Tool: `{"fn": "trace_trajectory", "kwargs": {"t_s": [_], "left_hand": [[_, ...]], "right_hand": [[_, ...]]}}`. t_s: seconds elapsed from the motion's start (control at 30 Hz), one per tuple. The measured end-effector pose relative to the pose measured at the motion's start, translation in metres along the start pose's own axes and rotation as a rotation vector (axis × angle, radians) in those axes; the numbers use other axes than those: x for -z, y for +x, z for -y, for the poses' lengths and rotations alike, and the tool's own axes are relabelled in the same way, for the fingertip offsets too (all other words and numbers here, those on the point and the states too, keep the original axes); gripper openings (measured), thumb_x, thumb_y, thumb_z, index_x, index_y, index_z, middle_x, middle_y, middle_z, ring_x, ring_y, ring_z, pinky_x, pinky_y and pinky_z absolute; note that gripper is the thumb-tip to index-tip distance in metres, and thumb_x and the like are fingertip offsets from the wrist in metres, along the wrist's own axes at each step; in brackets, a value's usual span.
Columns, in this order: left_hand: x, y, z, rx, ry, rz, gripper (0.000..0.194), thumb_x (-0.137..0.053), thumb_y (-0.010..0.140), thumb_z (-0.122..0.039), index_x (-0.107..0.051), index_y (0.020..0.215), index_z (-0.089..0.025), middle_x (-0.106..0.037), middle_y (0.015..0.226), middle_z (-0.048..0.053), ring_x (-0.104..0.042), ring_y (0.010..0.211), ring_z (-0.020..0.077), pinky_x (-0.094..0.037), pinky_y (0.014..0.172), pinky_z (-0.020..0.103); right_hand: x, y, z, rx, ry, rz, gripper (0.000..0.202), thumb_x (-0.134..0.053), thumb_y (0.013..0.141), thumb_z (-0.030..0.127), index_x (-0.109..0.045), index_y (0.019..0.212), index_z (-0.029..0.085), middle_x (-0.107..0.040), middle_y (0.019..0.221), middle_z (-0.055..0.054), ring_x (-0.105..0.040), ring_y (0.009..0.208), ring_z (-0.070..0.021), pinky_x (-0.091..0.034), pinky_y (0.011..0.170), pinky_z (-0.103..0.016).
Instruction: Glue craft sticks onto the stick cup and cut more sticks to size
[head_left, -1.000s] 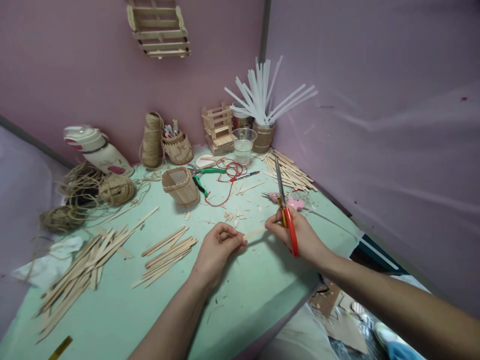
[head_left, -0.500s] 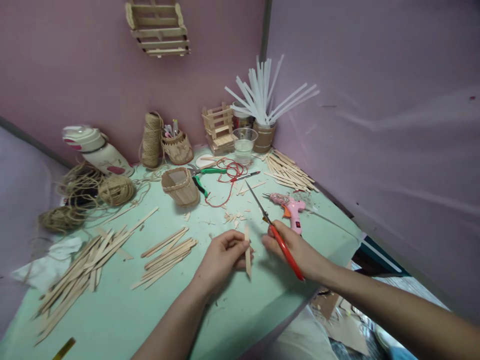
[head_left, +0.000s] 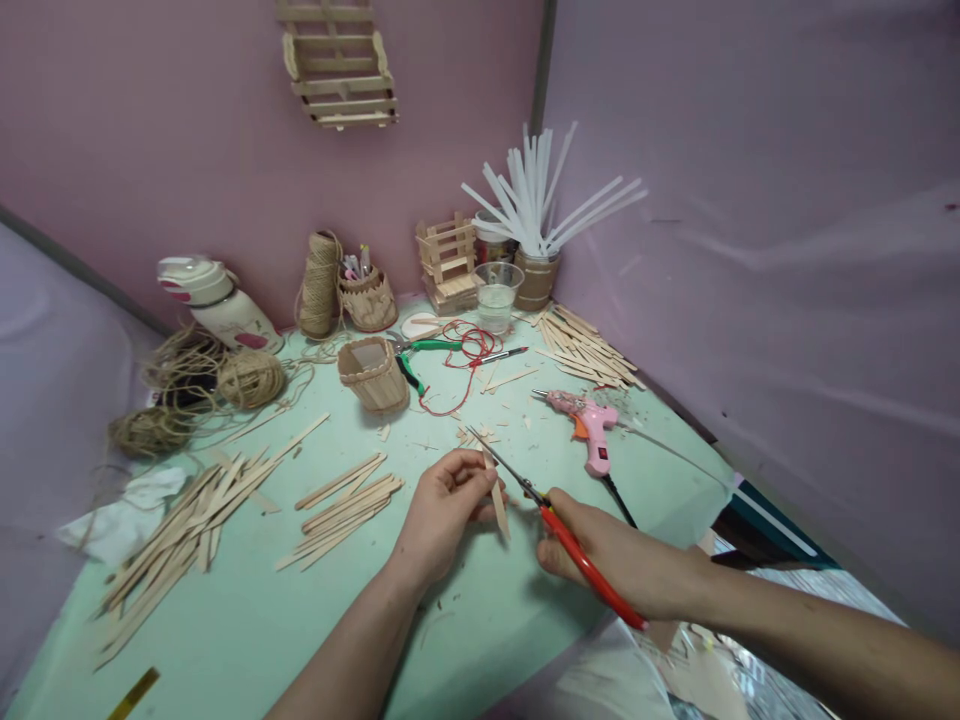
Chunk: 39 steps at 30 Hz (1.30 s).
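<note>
My left hand [head_left: 450, 505] pinches a short flat wooden stick [head_left: 496, 500], which stands nearly upright between thumb and fingers. In my right hand [head_left: 600, 550] are red-handled scissors [head_left: 583, 560], their tips pointing up and left. The blades lie at the top end of the stick; whether they touch it I cannot tell. Small wood chips [head_left: 480, 436] are scattered just beyond the blade tips. Left of my left hand lies a small group of wooden sticks [head_left: 352, 510].
A pink glue gun [head_left: 592, 425] with a cable lies beyond my right hand. Green-handled pliers [head_left: 431, 345], red cord [head_left: 480, 340], a wooden basket [head_left: 373, 375] and a clear cup [head_left: 496, 300] stand or lie farther back. More sticks [head_left: 202, 520] are at left, twine [head_left: 251, 380] behind them.
My right hand has moved nearer, bringing the scissor blades down and left to the stick's top end. The stick now leans more to the left. The view has shifted slightly.
</note>
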<state>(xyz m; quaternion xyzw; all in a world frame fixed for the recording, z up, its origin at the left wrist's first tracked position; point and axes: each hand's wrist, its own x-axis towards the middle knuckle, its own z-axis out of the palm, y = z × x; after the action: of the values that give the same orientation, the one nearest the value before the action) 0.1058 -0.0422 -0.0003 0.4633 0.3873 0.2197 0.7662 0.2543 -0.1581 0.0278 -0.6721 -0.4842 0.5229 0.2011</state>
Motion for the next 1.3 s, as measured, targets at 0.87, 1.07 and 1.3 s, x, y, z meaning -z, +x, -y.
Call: {"fn": "trace_trajectory", "kwargs": {"t_s": [0.87,1.07,1.3], "left_hand": [[0.004,0.002,0.005,0.094,0.011,0.074,0.027,-0.076,0.065,-0.035,-0.064,0.078,-0.014,-0.059,0.068,0.001,-0.057,0.062,0.0120,-0.052,0.058,0.024],[0.005,0.003,0.007,0.195,-0.025,0.100,0.028,-0.076,0.066,-0.034,-0.063,0.077,-0.013,-0.059,0.063,0.001,-0.057,0.057,0.0114,-0.053,0.058,0.026],[0.005,0.005,0.008,0.284,-0.022,0.108,0.025,-0.076,0.065,-0.032,-0.064,0.073,-0.012,-0.060,0.061,0.002,-0.058,0.056,0.0114,-0.053,0.057,0.025]], "right_hand": [[0.005,0.007,-0.001,0.017,0.050,0.106,0.039,-0.052,0.083,0.056,-0.048,0.072,0.019,-0.041,0.060,0.004,-0.034,0.054,-0.0110,-0.031,0.050,-0.024],[-0.001,0.016,-0.011,-0.113,0.113,0.068,0.043,-0.053,0.080,0.061,-0.046,0.069,0.020,-0.043,0.064,0.003,-0.039,0.058,-0.0128,-0.033,0.053,-0.025],[-0.002,0.015,-0.003,-0.230,0.109,0.069,0.050,-0.053,0.076,0.066,-0.042,0.060,0.020,-0.038,0.055,0.004,-0.035,0.052,-0.0120,-0.027,0.047,-0.026]]}}
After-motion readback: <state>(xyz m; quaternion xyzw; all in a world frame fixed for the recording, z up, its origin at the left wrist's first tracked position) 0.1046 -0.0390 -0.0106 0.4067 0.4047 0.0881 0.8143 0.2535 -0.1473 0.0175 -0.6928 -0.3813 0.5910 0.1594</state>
